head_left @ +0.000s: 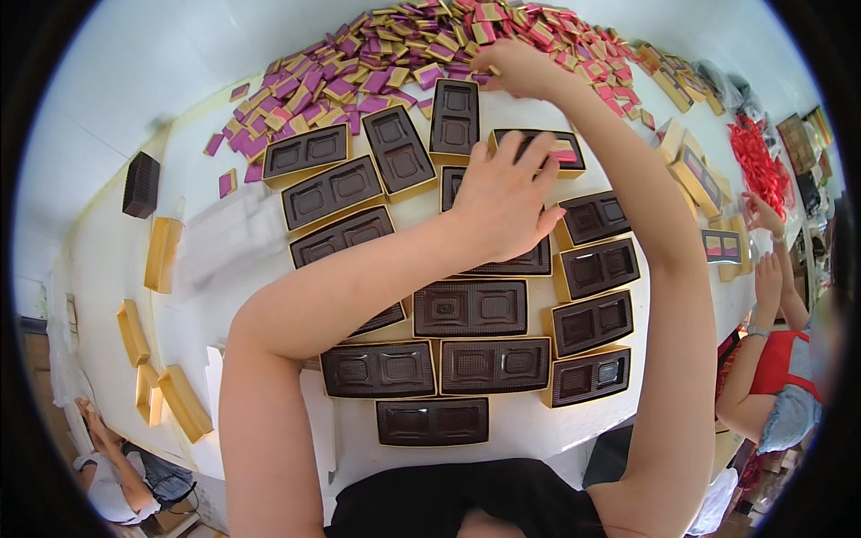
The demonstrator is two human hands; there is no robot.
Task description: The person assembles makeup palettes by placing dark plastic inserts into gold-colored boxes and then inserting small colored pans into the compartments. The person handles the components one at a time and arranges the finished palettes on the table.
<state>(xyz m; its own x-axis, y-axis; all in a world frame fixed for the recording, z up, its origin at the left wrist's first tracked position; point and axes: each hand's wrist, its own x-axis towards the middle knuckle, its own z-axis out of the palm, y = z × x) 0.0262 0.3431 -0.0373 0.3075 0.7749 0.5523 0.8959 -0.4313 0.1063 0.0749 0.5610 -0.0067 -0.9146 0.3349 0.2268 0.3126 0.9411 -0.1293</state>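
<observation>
Above a gold-edged box point(575, 161) at the back of the group, my left hand point(502, 193) spreads its fingers, thumb apart. A pink-and-gold wrapped piece point(562, 151) lies in that box's dark tray beside the fingertips. My right hand point(525, 70) reaches to the near edge of a heap of small wrapped pieces point(395, 54), its fingers curled down; what they pinch is hidden. Around my arms stand several gold boxes with dark two-cup trays, such as one box point(471, 308) in the middle and another point(432, 421) nearest me. My left hand and forearm partly cover some boxes.
To the left are a dark stack of trays point(141, 185) and gold box sleeves point(164, 255). Red shredded filler point(759, 166) and filled boxes point(700, 175) lie to the right. A co-worker's hands point(767, 269) are there beside a box. Another person point(112, 475) sits lower left.
</observation>
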